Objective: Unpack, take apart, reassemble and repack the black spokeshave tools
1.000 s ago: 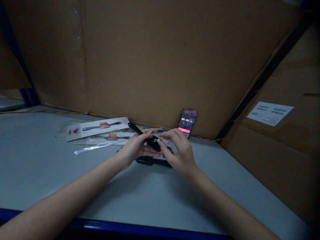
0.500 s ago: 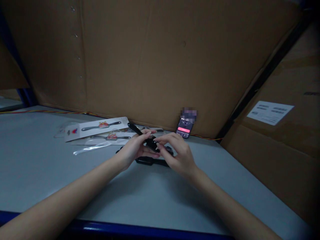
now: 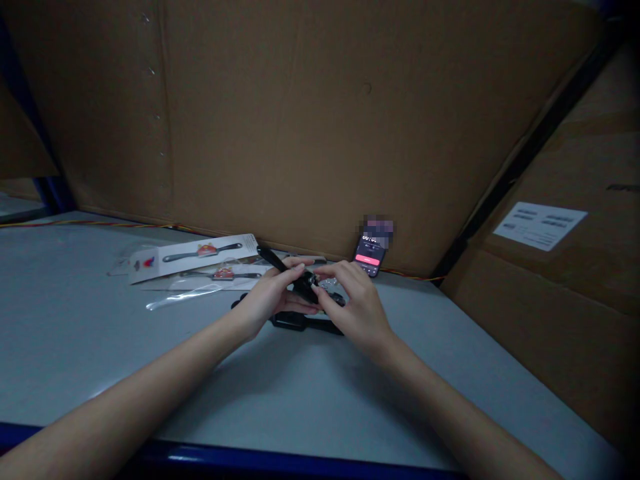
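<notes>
My left hand (image 3: 273,297) is closed around a slim black tool (image 3: 280,265), whose long handle sticks up and to the left past my fingers. My right hand (image 3: 355,307) pinches the tool's near end, fingers curled; a small clear wrapper seems to lie there, too small to be sure. Both hands hover just above the grey table (image 3: 90,333). More black tools (image 3: 300,323) lie flat on the table under my hands.
White product cards (image 3: 193,252) with pictured tools and a clear plastic sleeve (image 3: 183,293) lie to the left. A phone (image 3: 371,253) with a running timer leans on the big cardboard wall (image 3: 320,120). A labelled carton (image 3: 560,293) stands at the right.
My right hand's fingers have shifted slightly at the tool's near end, closing in on it. My left hand and the tool have hardly moved.
</notes>
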